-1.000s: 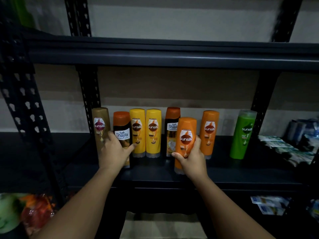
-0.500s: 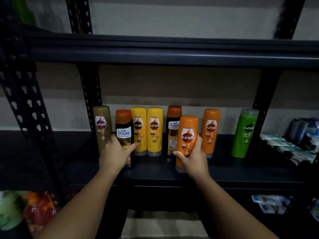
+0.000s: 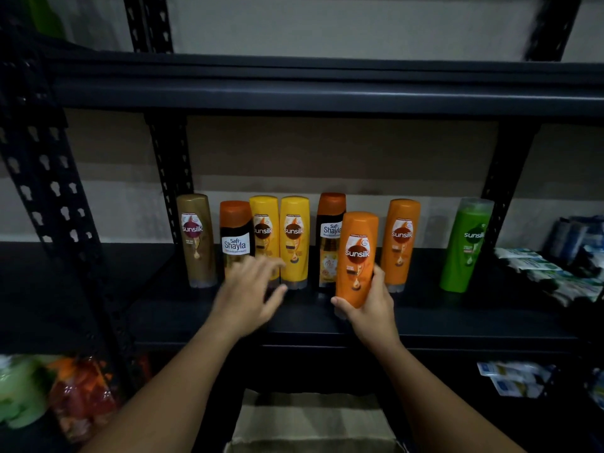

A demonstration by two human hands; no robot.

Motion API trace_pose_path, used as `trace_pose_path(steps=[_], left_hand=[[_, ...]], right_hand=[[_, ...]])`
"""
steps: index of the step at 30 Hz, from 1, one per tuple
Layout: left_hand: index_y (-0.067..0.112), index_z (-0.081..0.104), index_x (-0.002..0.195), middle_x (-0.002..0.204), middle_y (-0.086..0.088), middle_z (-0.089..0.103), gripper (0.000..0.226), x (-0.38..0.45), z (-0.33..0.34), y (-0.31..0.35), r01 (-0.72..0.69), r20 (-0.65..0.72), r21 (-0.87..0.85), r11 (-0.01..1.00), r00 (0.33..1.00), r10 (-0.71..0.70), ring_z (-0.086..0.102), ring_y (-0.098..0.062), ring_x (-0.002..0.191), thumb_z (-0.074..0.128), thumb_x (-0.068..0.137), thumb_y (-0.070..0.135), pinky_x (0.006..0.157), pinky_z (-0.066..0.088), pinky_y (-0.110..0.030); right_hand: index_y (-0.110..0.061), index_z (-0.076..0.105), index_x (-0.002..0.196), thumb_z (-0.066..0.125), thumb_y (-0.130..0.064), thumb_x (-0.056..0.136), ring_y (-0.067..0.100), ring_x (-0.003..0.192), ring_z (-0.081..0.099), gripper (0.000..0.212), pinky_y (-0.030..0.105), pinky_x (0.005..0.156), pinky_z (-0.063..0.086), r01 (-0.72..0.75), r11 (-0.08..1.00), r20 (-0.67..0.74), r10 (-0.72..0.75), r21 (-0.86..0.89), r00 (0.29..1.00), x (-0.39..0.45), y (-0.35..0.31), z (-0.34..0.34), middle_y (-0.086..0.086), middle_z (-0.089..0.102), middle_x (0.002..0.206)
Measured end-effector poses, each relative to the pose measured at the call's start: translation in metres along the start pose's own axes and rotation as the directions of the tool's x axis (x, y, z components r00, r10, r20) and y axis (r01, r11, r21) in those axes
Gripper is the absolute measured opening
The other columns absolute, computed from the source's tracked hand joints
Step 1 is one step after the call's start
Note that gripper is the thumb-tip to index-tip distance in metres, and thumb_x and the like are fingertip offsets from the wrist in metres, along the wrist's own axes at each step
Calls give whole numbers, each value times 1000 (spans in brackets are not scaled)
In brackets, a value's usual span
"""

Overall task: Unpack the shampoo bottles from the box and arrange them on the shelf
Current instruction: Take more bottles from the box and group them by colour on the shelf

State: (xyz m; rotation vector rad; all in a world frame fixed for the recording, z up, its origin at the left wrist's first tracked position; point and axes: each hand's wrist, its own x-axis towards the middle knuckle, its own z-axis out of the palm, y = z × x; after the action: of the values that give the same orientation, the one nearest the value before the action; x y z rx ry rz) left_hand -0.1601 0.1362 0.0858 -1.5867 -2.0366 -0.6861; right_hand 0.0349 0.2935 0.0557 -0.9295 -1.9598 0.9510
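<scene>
- Shampoo bottles are lined along the black shelf [image 3: 457, 317]; leftmost stands a gold Sunsilk bottle [image 3: 196, 240].
- Beside it, a dark Safi Shayla bottle [image 3: 236, 237] stands forward of the row, its base hidden by the left hand [image 3: 250, 292].
- The left hand is seen blurred, fingers spread and straight, nothing held.
- Two yellow Sunsilk bottles [image 3: 279, 238] stand side by side, then a second Safi Shayla bottle [image 3: 330, 240].
- An orange Sunsilk bottle [image 3: 357, 256] is gripped near its base by the right hand [image 3: 371, 305], forward of the row and not yet placed.
- Another orange bottle [image 3: 400, 243] and a green Sunsilk bottle [image 3: 465, 245] stand further right, well apart.
- The cardboard box [image 3: 310, 423] is seen below; its contents cannot be told, so the remaining count is unknown.
</scene>
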Motion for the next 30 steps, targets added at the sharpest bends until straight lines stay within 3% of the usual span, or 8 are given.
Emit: trace_pose_path(steps=[2, 4, 7, 9, 19, 30], left_hand=[[35, 46, 141, 138, 12, 50, 48, 0, 15, 10, 12, 412, -117, 993, 911, 38, 47, -10, 127, 56, 98, 54, 105, 42, -34], [35, 44, 148, 153, 13, 42, 53, 0, 35, 20, 33, 570, -191, 981, 817, 84, 36, -8, 141, 51, 100, 57, 114, 32, -30], [36, 43, 152, 162, 14, 34, 54, 3, 53, 29, 63, 570, -269, 961, 815, 106, 25, -7, 150, 47, 102, 56, 120, 20, -30], [39, 42, 153, 163, 16, 32, 54, 9, 62, 33, 69, 587, -288, 955, 800, 120, 21, -5, 152, 46, 102, 58, 121, 17, -30], [40, 39, 155, 164, 19, 29, 59, 42, 96, 89, 6, 612, -370, 929, 754, 239, 17, -5, 154, 46, 101, 61, 125, 17, -37], [46, 34, 155, 164, 21, 24, 72, 65, 119, 111, -3, 636, -426, 905, 710, 303, 14, 2, 152, 49, 90, 76, 127, 12, -38]], right_hand=[[-37, 12, 152, 86, -34, 78, 24, 138, 40, 104, 52, 109, 43, 8, 1000, 2, -8, 4, 1000, 1, 3, -2, 0, 36, 151], [-37, 13, 151, 85, -33, 80, 19, 135, 41, 102, 45, 105, 42, 17, 1000, -4, -17, 3, 1000, 1, 5, -6, -1, 36, 150], [-37, 13, 151, 84, -35, 81, 13, 128, 40, 100, 40, 102, 42, 28, 1000, -14, -28, -13, 999, 1, 11, -17, -1, 36, 149], [-35, 12, 153, 83, -38, 81, 18, 132, 42, 101, 43, 105, 44, 14, 999, -24, -15, -32, 1000, 0, 17, -25, 0, 37, 151], [-30, 17, 156, 82, -40, 81, 18, 131, 46, 100, 34, 99, 42, -12, 996, -127, 0, -91, 992, 1, 50, -75, -1, 44, 149], [-32, 17, 156, 82, -42, 81, 20, 134, 45, 99, 45, 108, 45, -98, 989, -195, 75, -113, 978, 12, 77, -111, -1, 42, 149]])
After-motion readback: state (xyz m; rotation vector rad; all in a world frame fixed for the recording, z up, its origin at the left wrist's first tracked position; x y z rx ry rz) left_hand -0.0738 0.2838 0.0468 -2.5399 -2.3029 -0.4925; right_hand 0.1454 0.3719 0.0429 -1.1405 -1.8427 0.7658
